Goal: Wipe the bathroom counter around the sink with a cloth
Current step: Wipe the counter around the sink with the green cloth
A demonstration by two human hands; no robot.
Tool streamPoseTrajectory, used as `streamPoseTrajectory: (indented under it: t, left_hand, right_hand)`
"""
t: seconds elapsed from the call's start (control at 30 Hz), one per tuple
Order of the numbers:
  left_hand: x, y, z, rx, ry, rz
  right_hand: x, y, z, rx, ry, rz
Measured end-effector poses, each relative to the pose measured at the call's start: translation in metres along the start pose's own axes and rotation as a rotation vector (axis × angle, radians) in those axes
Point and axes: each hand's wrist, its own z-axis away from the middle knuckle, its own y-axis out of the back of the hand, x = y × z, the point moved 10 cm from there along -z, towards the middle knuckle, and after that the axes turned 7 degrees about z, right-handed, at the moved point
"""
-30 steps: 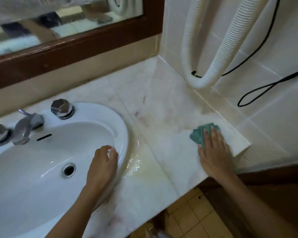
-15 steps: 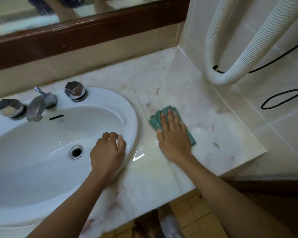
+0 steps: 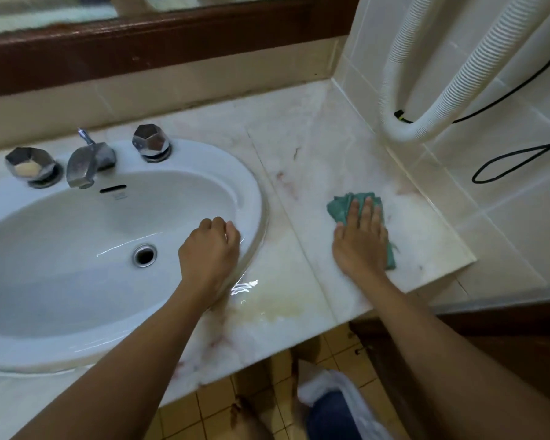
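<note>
1. Far across my feed runs a mirror [image 3: 45, 11] in a dark wooden frame [image 3: 172, 52], with a plain beige wall band [image 3: 172, 90] beneath it.
2. The right wall [image 3: 505, 223] is pale glossy tile. A white ribbed hose [image 3: 404, 130] hangs against it in a loop, with a thin black cable [image 3: 502, 161] beside it.
3. The near floor [image 3: 210, 404] is small yellow-brown tiles.
4. Something white and blue [image 3: 331, 392] sits there, possibly a lined bin.
5. Dark wood panelling [image 3: 505, 344] fills the near right.

Dim, warm indoor light, white glare on wet counter [image 3: 245, 285], wide-angle bending at soft edges
</note>
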Motion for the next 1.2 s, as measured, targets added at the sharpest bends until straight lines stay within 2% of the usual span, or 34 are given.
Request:
streamPoseTrajectory:
  t: [0.1,0.2,0.3,0.37,0.43,0.53,0.6,0.7,0.8,0.9,0.97,1.03,1.13,1.2]
  left_hand:
    - [0.000,0.003,0.000,0.030,0.011,-0.021]
    - [-0.002,0.005,0.001,0.067,0.030,-0.023]
    - [-0.005,0.005,0.002,0.078,0.051,-0.032]
    - [-0.006,0.005,0.003,0.071,0.077,-0.026]
    - [-0.007,0.005,0.003,0.077,0.102,-0.025]
    - [-0.007,0.006,0.005,0.103,0.131,-0.044]
    - [-0.008,0.005,0.005,0.106,0.157,-0.045]
    - [-0.012,0.003,0.004,0.092,0.197,-0.018]
    - [-0.016,0.007,0.005,0.115,0.229,-0.006]
    - [-0.015,0.009,0.008,0.126,0.249,-0.050]
    - [-0.014,0.007,0.009,0.123,0.257,-0.053]
    - [-0.003,0.006,0.003,0.147,0.215,0.073]
    - [0.029,-0.006,-0.018,0.105,0.096,0.239]
    - [0.039,-0.025,-0.026,-0.007,0.139,0.225]
  right_hand:
    - [-0.057,0.000,0.025,0.017,0.108,-0.060]
    - [-0.101,-0.007,0.083,-0.006,0.334,-0.083]
    - [-0.095,-0.008,0.125,-0.042,0.642,-0.046]
    - [-0.058,-0.006,0.112,-0.048,0.742,-0.029]
    - [-0.006,-0.003,0.076,-0.044,0.668,-0.027]
    - [0.063,0.006,0.003,-0.003,0.405,-0.009]
    - [0.070,0.011,-0.053,0.024,0.306,0.009]
    - [0.027,0.018,-0.121,0.020,0.243,0.011]
    - [-0.040,0.019,-0.134,-0.002,0.282,-0.042]
    - [-0.096,0.016,-0.072,0.050,0.509,-0.080]
    - [-0.104,0.012,-0.010,0.063,0.702,-0.098]
    - [-0.081,0.009,0.025,0.051,0.813,-0.092]
    - [-0.025,0.009,-0.002,0.094,0.724,-0.049]
    - [0.004,0.015,-0.055,0.106,0.558,-0.037]
